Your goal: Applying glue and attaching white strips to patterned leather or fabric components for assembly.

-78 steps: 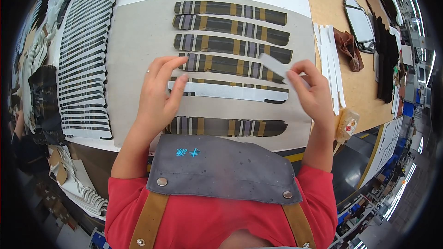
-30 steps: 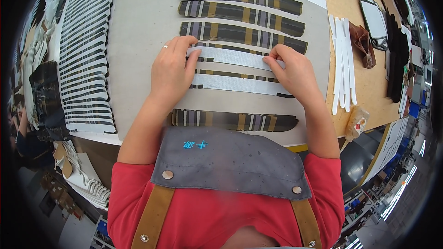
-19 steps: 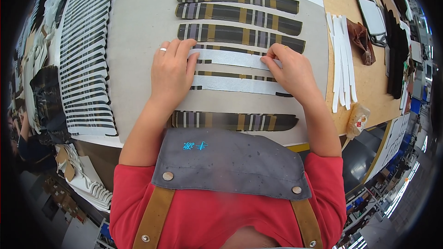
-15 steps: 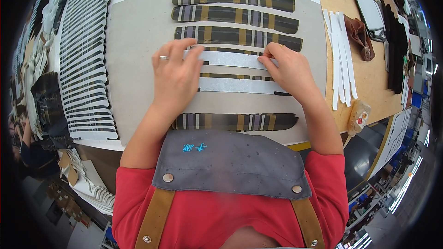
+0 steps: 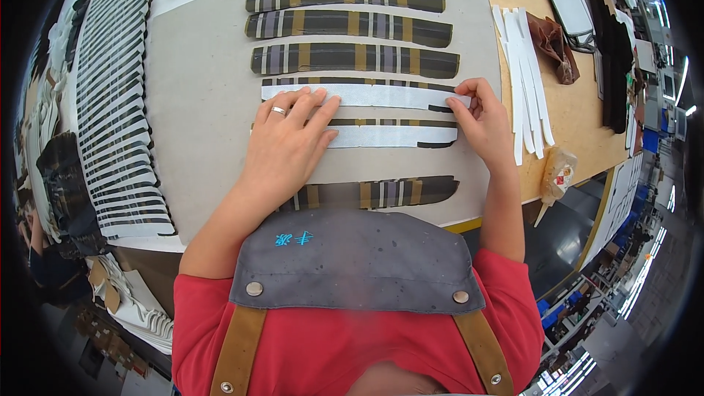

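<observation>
My left hand (image 5: 284, 136) lies with its fingers stretched out over a white strip (image 5: 381, 95), pressing near its left part. Under that strip is a dark plaid fabric piece, which shows along the far edge and at a black patch near the right end. At the strip's right end, my right hand (image 5: 485, 123) pinches the tip between thumb and forefinger. Nearer to me, a second white strip (image 5: 389, 136) lies on another plaid piece, its left part under my left hand. A bare plaid piece (image 5: 381, 192) sits close to the apron (image 5: 359, 264).
Several plaid pieces (image 5: 348, 27) lie in rows farther off on the grey board (image 5: 198, 103). A long row of overlapping striped pieces (image 5: 121, 117) runs down the left. On the right are loose white strips (image 5: 524, 81), brown leather (image 5: 554, 48) and a glue bottle (image 5: 559, 176).
My left hand has come down flat onto the white strip. My right hand has shifted to the strip's right end, and the strip now reaches farther along the plaid piece. The whole view has shifted slightly.
</observation>
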The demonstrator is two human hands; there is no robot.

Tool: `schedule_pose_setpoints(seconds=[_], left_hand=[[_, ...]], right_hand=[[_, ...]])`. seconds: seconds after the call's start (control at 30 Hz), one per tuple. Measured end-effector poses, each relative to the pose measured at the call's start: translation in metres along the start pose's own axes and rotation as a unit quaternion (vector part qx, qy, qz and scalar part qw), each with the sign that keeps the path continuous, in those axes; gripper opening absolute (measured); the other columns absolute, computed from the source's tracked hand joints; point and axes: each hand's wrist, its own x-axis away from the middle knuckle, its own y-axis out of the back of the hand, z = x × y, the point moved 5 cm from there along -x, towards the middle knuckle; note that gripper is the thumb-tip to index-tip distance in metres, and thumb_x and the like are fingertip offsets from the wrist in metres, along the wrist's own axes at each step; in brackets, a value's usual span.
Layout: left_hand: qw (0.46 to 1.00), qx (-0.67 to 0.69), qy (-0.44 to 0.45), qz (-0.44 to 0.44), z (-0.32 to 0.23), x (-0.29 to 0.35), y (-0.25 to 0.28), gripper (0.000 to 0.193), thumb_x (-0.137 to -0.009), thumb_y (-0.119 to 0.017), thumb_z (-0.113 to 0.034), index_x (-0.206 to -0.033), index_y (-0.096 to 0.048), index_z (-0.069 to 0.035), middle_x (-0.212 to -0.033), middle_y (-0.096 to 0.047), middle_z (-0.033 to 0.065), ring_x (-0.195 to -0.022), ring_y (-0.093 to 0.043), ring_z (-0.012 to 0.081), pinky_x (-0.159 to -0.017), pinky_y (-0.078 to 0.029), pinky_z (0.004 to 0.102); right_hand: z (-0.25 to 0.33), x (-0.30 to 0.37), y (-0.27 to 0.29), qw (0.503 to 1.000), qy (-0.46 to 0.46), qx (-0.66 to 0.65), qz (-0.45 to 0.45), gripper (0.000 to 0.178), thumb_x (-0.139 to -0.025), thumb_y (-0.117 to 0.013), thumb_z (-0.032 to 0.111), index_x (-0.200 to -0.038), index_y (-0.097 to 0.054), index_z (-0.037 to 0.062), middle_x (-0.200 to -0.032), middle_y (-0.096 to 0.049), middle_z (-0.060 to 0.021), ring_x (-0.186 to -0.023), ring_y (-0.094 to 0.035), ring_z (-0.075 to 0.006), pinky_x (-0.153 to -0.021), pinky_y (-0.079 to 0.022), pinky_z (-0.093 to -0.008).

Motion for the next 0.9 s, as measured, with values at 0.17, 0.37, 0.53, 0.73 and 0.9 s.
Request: schedule_pose_setpoints(seconds=[0.17, 0.37, 0.53, 0.73, 0.9], left_hand=[[1.000, -0.008, 0.001, 0.002, 0.000, 0.001, -0.001, 0.035, -0.084, -0.061, -0.018, -0.118, -0.058, -0.013, -0.118, -0.054, 0.0067, -0.110, -0.049, 0.0264, -0.094, -0.037, 0.0410], [1.000, -0.002, 0.010, 0.007, 0.001, 0.002, -0.001, 0.035, -0.084, -0.061, -0.018, -0.119, -0.058, -0.014, -0.119, -0.054, 0.0065, -0.111, -0.048, 0.0265, -0.094, -0.036, 0.0418], [1.000, -0.002, 0.010, 0.001, 0.002, 0.003, -0.003, 0.035, -0.084, -0.060, -0.018, -0.119, -0.058, -0.014, -0.119, -0.053, 0.0065, -0.111, -0.048, 0.0262, -0.094, -0.036, 0.0418], [1.000, 0.018, 0.016, 0.006, 0.005, 0.002, -0.003, 0.034, -0.085, -0.059, -0.016, -0.118, -0.057, -0.012, -0.118, -0.053, 0.0067, -0.111, -0.047, 0.0264, -0.093, -0.036, 0.0415], [0.978, 0.193, 0.064, -0.046, 0.020, 0.004, 0.010, 0.031, -0.084, -0.058, -0.011, -0.115, -0.057, -0.006, -0.117, -0.054, 0.0092, -0.108, -0.050, 0.0279, -0.090, -0.038, 0.0411]], right_hand=[[-0.009, 0.002, -0.003, 0.997, -0.025, -0.074, -0.027, 0.015, -0.081, -0.062, 0.006, -0.093, -0.053, 0.0022, -0.068, -0.046, -0.0002, -0.057, -0.038, -0.0072, -0.052, -0.034, -0.0227], [-0.010, 0.003, -0.001, 0.999, -0.043, -0.012, -0.012, 0.013, -0.082, -0.060, 0.005, -0.093, -0.053, 0.0010, -0.069, -0.048, -0.0022, -0.058, -0.042, -0.0095, -0.054, -0.038, -0.0242], [-0.018, 0.012, 0.022, 0.992, -0.033, 0.015, -0.124, 0.009, -0.085, -0.058, 0.002, -0.093, -0.055, 0.0010, -0.075, -0.050, 0.0005, -0.067, -0.043, -0.0051, -0.061, -0.038, -0.0186], [0.060, 0.009, -0.023, 0.979, 0.185, 0.085, 0.008, 0.013, -0.082, -0.057, 0.001, -0.095, -0.059, 0.0010, -0.094, -0.060, -0.0097, -0.084, -0.058, -0.0249, -0.072, -0.047, -0.0327], [0.081, 0.011, -0.062, 0.934, 0.316, 0.153, 0.069, 0.025, -0.077, -0.057, 0.001, -0.101, -0.060, -0.0006, -0.106, -0.060, -0.0089, -0.094, -0.057, -0.0257, -0.080, -0.045, -0.0359]])
